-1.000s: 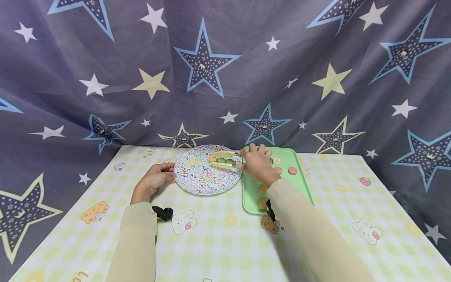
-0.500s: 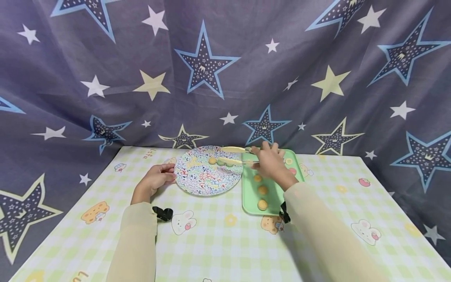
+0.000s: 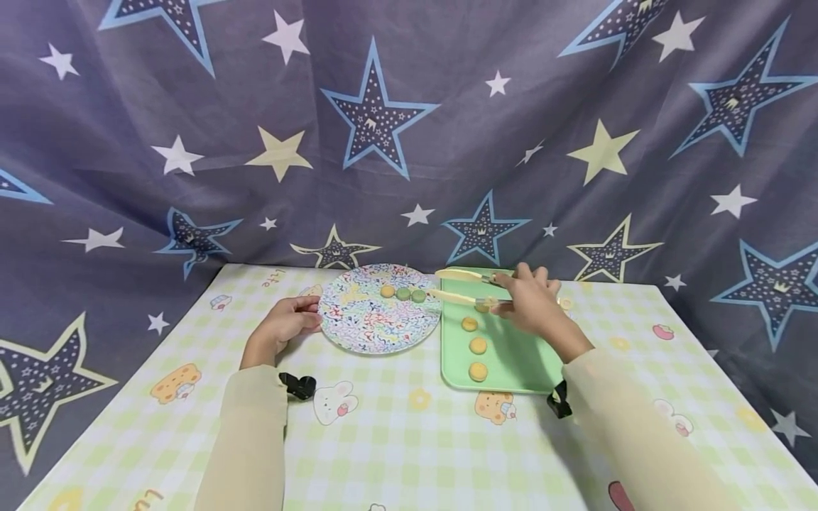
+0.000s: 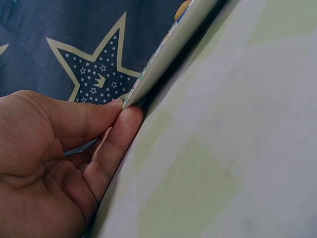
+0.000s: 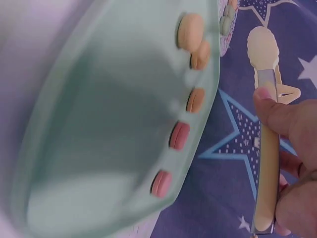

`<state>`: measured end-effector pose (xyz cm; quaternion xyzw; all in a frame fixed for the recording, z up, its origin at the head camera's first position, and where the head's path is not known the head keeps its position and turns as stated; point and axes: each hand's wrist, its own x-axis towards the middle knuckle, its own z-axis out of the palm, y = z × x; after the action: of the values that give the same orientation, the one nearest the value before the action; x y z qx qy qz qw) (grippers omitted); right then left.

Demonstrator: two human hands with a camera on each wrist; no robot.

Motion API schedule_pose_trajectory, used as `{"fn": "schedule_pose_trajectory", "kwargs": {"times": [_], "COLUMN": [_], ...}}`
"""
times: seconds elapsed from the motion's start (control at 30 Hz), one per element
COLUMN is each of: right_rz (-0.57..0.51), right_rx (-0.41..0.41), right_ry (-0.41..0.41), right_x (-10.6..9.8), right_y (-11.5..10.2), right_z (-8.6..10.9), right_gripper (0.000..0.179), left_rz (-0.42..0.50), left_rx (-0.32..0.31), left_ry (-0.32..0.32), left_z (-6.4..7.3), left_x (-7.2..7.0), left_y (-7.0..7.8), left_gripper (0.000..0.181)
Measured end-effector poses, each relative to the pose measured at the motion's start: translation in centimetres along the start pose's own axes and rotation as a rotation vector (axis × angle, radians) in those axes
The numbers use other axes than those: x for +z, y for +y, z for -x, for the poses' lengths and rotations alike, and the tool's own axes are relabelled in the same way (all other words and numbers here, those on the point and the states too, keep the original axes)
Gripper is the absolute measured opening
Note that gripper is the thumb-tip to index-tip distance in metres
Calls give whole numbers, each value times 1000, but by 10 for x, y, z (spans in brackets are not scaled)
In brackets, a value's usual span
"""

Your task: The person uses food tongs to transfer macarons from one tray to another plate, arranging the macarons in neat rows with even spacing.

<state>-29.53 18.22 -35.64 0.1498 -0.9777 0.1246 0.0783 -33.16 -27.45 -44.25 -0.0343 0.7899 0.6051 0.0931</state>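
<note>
My left hand (image 3: 287, 321) pinches the left rim of a round plate (image 3: 373, 330) with a multicoloured scribble pattern. In the left wrist view the thumb is above the rim and a finger (image 4: 121, 129) beneath it. On the plate sit one yellow-orange macaron (image 3: 387, 291) and two green macarons, a left one (image 3: 402, 293) and a right one (image 3: 418, 296), in a row. My right hand (image 3: 535, 301) holds tongs (image 3: 461, 275) with cream tips, spread apart over the tray with nothing between them. The right wrist view shows the thumb pressing along the tongs' handle (image 5: 268, 173).
A green tray (image 3: 511, 372) stands right of the plate. Several yellow-orange macarons (image 3: 478, 345) line its left side. Two pink macarons, one upper (image 5: 179, 135) and one lower (image 5: 161, 183), lie along its far edge. A checked cloth (image 3: 396, 440) covers the table, with a star-patterned curtain (image 3: 409, 142) behind.
The tongs opened around the right green macaron, leaving it on the plate. My right hand then carried the empty tongs rightward over the tray. My left hand stayed at the plate's rim.
</note>
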Motion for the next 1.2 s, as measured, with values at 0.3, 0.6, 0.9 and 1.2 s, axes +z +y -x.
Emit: {"fn": "schedule_pose_trajectory", "kwargs": {"times": [0.3,0.6,0.9,1.2], "right_rz": [-9,-19,-1,23], "right_rx": [11,32,39,60], "right_ry": [16,11,26,-10], "right_x": [-13,-14,-17,-24], "right_y": [30,59,85,111], "right_z": [27,45,64,75], "right_gripper": [69,67,67,68], "left_rz": [4,15,10,4], "left_rx": [-6,-8,-9,0], "left_ry": [-2,-2,2,-6], "left_z": [0,0,0,-1], "left_x": [1,1,2,0], "left_y": [1,1,2,0], "left_gripper": [62,62,62,63]}}
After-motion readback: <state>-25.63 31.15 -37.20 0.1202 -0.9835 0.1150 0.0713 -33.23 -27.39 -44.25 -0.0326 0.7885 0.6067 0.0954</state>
